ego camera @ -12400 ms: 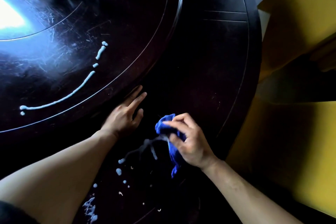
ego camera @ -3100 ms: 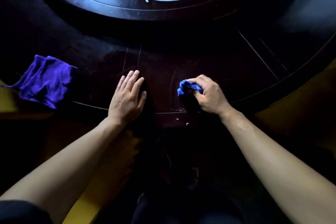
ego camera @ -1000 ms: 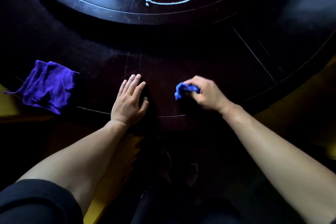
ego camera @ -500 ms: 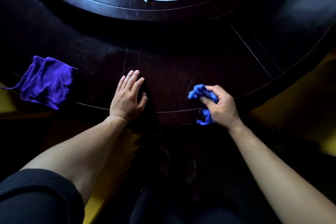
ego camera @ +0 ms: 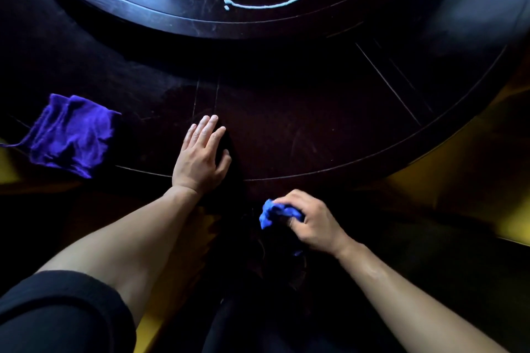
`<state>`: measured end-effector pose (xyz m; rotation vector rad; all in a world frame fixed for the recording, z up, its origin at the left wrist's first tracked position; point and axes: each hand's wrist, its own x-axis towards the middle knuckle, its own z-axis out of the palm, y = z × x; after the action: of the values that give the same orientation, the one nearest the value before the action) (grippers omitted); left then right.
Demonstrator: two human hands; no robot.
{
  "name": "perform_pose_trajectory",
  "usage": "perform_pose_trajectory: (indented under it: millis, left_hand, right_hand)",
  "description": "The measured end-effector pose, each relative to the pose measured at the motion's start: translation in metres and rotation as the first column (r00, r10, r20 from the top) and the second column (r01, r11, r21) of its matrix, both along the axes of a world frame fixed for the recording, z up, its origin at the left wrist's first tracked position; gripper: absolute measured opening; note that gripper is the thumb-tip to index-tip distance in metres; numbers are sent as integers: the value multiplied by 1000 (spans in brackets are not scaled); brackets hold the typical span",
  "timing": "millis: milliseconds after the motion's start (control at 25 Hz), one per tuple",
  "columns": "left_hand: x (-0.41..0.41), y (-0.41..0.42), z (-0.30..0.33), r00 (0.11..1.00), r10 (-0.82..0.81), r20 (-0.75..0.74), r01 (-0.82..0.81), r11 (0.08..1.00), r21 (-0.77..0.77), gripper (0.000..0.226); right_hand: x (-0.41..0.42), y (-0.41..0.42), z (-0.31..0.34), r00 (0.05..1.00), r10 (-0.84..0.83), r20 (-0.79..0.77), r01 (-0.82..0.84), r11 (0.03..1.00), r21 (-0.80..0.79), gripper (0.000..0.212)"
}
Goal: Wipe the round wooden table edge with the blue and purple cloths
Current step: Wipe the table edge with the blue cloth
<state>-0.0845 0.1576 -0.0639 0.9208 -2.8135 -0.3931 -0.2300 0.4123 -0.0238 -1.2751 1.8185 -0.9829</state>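
My right hand clenches the crumpled blue cloth just below the dark round wooden tabletop edge; left hand lies flat, bracing. I should press firmly along the rim. Purple cloth waits leftward.

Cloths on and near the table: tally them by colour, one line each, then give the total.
Blue cloth, bunched in the right hand just below the table edge: 1
Purple cloth, lying loose on the table left of the flat left hand: 1
Total: 2
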Motion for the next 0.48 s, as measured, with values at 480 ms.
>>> perform_pose_trajectory:
  millis: [480]
  left_hand:
    - [0, -2, 0, 1000, -4, 4, 4, 1000, 25, 60]
  right_hand:
    - [-29, -46, -9, 966, 22, -256, -19, 1000, 14, 42]
